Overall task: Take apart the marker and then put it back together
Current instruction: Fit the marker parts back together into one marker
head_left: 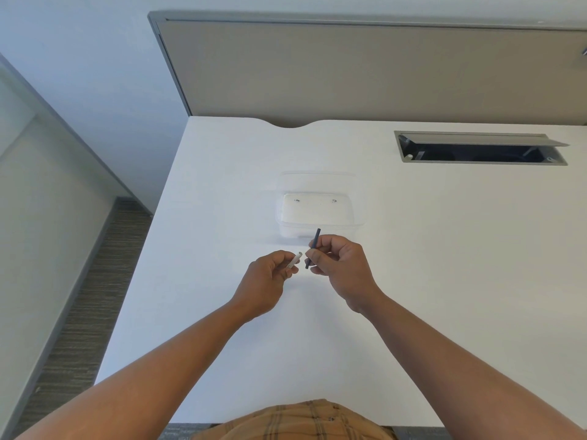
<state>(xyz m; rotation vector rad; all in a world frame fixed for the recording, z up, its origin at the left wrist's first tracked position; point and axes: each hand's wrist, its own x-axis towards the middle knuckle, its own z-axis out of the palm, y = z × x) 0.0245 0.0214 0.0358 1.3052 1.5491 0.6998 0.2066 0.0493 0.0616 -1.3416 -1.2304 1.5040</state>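
Both hands are busy above my white desk point(413, 249): left hand point(266, 281) grips the white plastic marker barrel point(293, 261), right hand point(336, 265) pinches its slim dark ink core point(313, 248), so disassembly looks done, reassembly remains.

In the middle of the frame, the left hand point(270, 277) holds a white tube point(294, 260). The right hand point(341, 268) pinches a thin dark stick point(313, 248). A clear box point(317, 214) sits above them on the white table point(444, 249).
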